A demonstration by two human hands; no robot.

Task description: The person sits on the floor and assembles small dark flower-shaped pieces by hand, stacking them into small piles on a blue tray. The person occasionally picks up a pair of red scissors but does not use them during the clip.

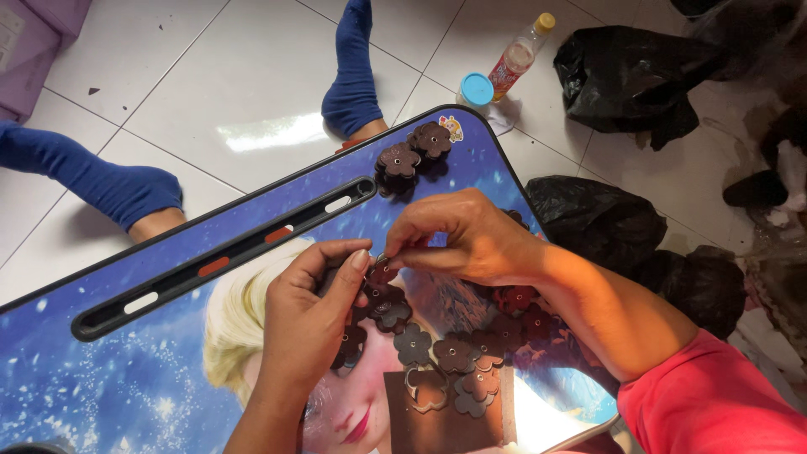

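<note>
My left hand and my right hand meet over the middle of a blue printed lap table. Both pinch one small dark brown flower-shaped leather piece between their fingertips. Below my hands several more flower-shaped pieces lie scattered on the table. Two stacks of the same pieces stand at the table's far edge. A brown leather sheet lies near the front edge.
A black slotted groove runs along the table's far side. Two legs in blue socks rest on the white tiled floor. A small bottle, a jar with a blue lid and black plastic bags sit to the right.
</note>
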